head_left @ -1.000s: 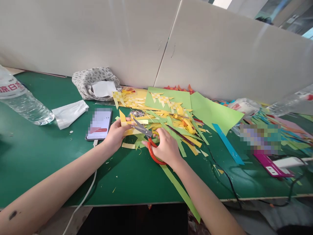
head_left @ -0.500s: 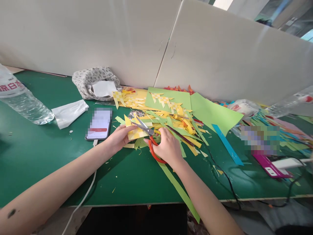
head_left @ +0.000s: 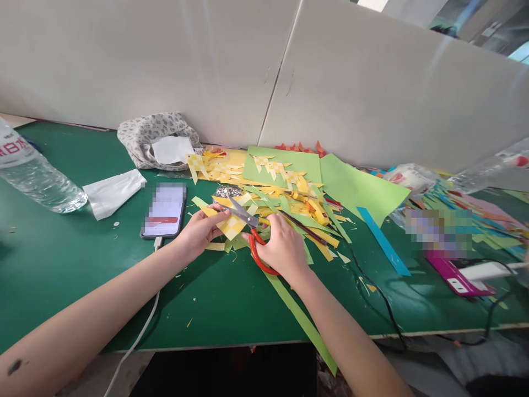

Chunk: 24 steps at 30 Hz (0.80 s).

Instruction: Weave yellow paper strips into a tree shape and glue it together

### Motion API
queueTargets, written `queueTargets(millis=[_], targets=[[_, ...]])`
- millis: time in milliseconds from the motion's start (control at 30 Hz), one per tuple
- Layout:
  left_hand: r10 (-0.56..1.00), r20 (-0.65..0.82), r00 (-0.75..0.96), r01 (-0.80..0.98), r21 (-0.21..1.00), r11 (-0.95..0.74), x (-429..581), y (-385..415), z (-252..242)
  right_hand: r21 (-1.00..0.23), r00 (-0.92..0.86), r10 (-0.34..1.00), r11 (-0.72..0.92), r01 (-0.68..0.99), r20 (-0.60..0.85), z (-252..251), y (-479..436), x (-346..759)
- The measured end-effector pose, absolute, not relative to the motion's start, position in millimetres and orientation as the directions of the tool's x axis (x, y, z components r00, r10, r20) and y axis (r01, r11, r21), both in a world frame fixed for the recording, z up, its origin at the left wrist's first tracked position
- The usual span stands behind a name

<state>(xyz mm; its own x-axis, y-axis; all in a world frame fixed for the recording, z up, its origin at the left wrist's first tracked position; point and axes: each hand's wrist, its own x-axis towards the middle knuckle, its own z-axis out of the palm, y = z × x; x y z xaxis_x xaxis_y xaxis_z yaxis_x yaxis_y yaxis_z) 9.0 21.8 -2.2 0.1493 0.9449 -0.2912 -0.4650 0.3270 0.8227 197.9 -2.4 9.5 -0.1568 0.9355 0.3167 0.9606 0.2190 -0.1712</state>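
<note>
Yellow checks are showing on the woven paper piece, which is being held low over the green table, at the near edge of a heap of yellow and green paper strips. It is being pinched at its left side by the left hand, with the fingers curled closed around it and the thumb laid on top, while the bare forearm is being stretched in from the lower left corner of the view. The piece is being met from the right by the red-handled scissors, whose blades are being held slightly parted over its upper edge, tips pointing up and to the left. The handles are being gripped by the right hand, which is closed through the red loops with the knuckles turned upward; its forearm is being extended in from the lower right. A long green strip is lying beneath that forearm and is hanging over the table's front edge. Just left of the left hand a phone is lying flat, with a white cable plugged into its near end. Farther left, a crumpled tissue and a water bottle are lying on their sides. A light green sheet and a blue strip are lying to the right of the heap.
</note>
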Motion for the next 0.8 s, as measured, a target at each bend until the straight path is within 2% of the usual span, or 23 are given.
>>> queueTargets(millis=[367, 567, 800], targets=[[0.970, -0.193, 0.146, -0.407, 0.882, 0.237, 10.3, 19.7, -3.4, -0.228, -0.172, 0.932, 0.251, 0.941, 0.318, 11.0, -3.2, 197.3], [0.980, -0.133, 0.148, -0.324, 0.930, 0.175, 9.3, 20.0, -5.5, -0.188, -0.196, 0.924, 0.267, 0.945, 0.327, 11.2, -2.7, 199.8], [0.974, -0.158, 0.165, -0.300, 0.932, 0.202, 10.3, 19.5, -4.7, -0.189, -0.195, 0.921, 0.269, 0.945, 0.337, 11.3, -2.8, 200.4]])
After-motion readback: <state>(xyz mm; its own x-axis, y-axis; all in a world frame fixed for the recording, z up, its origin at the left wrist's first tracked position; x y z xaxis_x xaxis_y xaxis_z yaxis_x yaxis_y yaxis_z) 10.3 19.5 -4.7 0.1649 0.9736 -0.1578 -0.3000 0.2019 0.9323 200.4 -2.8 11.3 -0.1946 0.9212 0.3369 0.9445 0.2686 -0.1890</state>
